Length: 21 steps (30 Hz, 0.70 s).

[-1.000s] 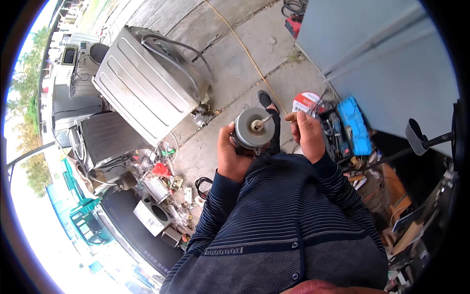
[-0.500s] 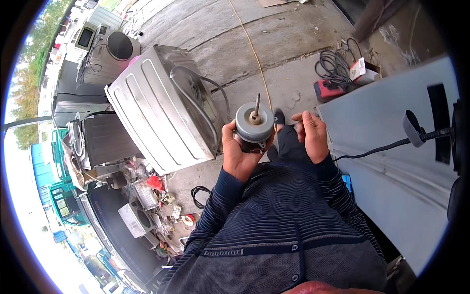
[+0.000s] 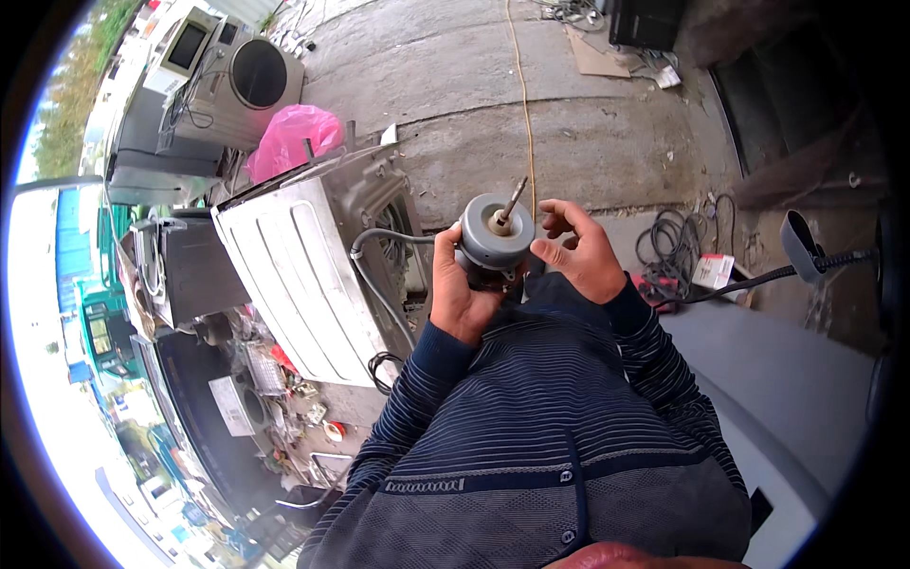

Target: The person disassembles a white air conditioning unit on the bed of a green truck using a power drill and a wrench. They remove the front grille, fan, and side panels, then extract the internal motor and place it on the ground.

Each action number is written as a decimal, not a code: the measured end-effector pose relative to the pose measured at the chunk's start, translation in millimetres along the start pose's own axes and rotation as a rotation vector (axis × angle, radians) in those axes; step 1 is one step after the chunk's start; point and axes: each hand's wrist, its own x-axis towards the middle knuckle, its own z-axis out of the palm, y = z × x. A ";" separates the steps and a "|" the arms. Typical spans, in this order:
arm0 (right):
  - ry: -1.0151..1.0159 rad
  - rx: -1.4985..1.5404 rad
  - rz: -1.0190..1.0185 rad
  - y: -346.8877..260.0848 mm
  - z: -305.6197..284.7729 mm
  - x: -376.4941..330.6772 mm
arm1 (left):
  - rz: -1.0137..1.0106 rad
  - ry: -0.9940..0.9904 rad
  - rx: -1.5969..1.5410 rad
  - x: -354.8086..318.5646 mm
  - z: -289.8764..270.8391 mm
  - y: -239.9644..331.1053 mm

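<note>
In front of my body, a round grey electric motor (image 3: 495, 248) rests in my left hand (image 3: 458, 296), whose thumb and fingers wrap round its side and underside. Its metal shaft (image 3: 517, 197) points up and leans right. Just right of the motor is my right hand (image 3: 586, 256), with bent fingers and the thumb apart from them. Nothing shows in that hand, and its thumb tip is close to the motor housing. The underside of the motor is partly hidden by my left hand.
A white metal appliance casing (image 3: 289, 275) with a grey hose (image 3: 384, 308) stands on the left. Beyond it are a pink bag (image 3: 294, 137) and a front-loading washing machine (image 3: 248, 81). A yellow cord (image 3: 521, 90) runs over the concrete. Black cable (image 3: 671, 242) lies coiled at the right.
My right hand has come closer to the motor, its fingers bending toward it. The shaft leans further right. The whole view has shifted, showing more of the floor ahead.
</note>
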 end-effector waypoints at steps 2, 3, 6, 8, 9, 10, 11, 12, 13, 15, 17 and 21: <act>-0.142 -0.108 -0.006 -11.6 -7.2 53.7 | 0.055 -0.024 0.027 23.5 20.9 20.7; -0.172 -0.094 -0.020 -12.7 -6.9 77.9 | 0.073 -0.025 0.047 35.4 29.9 31.2; -0.241 -0.011 -0.001 -22.6 -0.6 152.1 | 0.143 0.045 0.128 73.2 72.0 64.0; -0.225 0.064 -0.002 -16.7 1.5 199.9 | 0.138 0.095 0.161 109.1 87.3 84.8; -0.206 0.092 -0.008 -15.2 -1.4 226.0 | 0.144 0.077 0.160 127.4 98.9 96.2; -0.188 0.134 -0.028 -14.4 -4.7 252.1 | 0.148 0.057 0.162 144.2 112.3 108.3; -0.188 0.203 -0.004 -10.9 -8.6 275.5 | 0.150 0.036 0.166 160.2 126.3 120.9; -0.181 0.265 0.021 -10.0 -13.9 298.5 | 0.145 0.018 0.178 170.0 141.8 134.5; -0.171 0.329 0.045 -9.6 -19.5 321.7 | 0.139 0.003 0.213 184.3 155.5 150.3; -0.155 0.370 0.078 -17.2 -32.9 372.6 | 0.134 -0.036 0.286 214.2 184.5 183.9; -0.129 0.391 0.119 -32.5 -46.7 416.6 | 0.127 -0.064 0.331 241.0 216.5 217.5; -0.016 0.642 0.258 -54.7 -60.8 491.6 | 0.110 -0.132 0.402 295.8 260.3 273.9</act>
